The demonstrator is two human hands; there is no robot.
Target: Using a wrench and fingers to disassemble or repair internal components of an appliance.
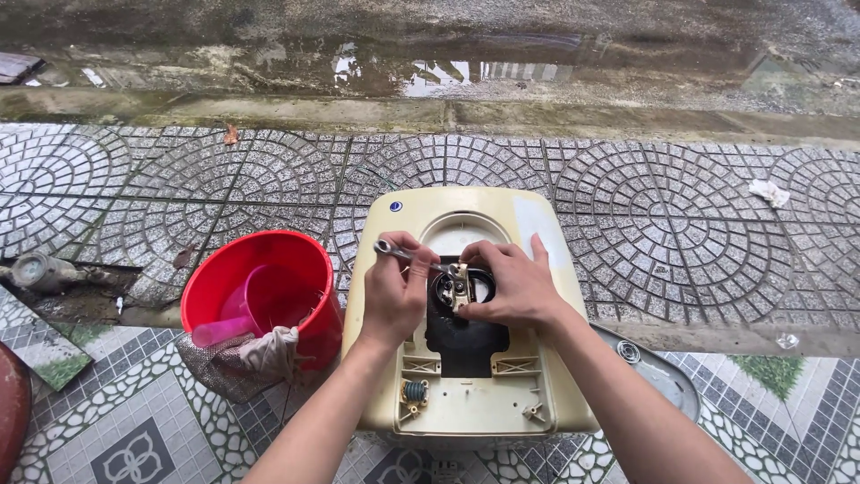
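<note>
Two hands are seen over a cream casing (466,394) that lies on the tiled floor (143,430). The left hand (394,291) is closed around a wrench (403,254), whose ring end sticks out up and to the left of the fist while the other end reaches toward the fitting (459,285) at the middle of the casing. The right hand (517,285) is laid on the casing just beside that fitting, fingers bent and pressed against it, thumb spread upward; nothing loose is seen in it. The fitting sits in a dark opening (466,336) in the casing's face. A small green coil (415,391) is seen lower left on the casing. A red bucket (269,287) stands just left of the casing, with a pink scoop (237,314) inside and a rag (251,358) draped over its rim. A grey cover (658,372) lies at the casing's right. Beyond the paving, a wet gutter (430,76) is seen.
</note>
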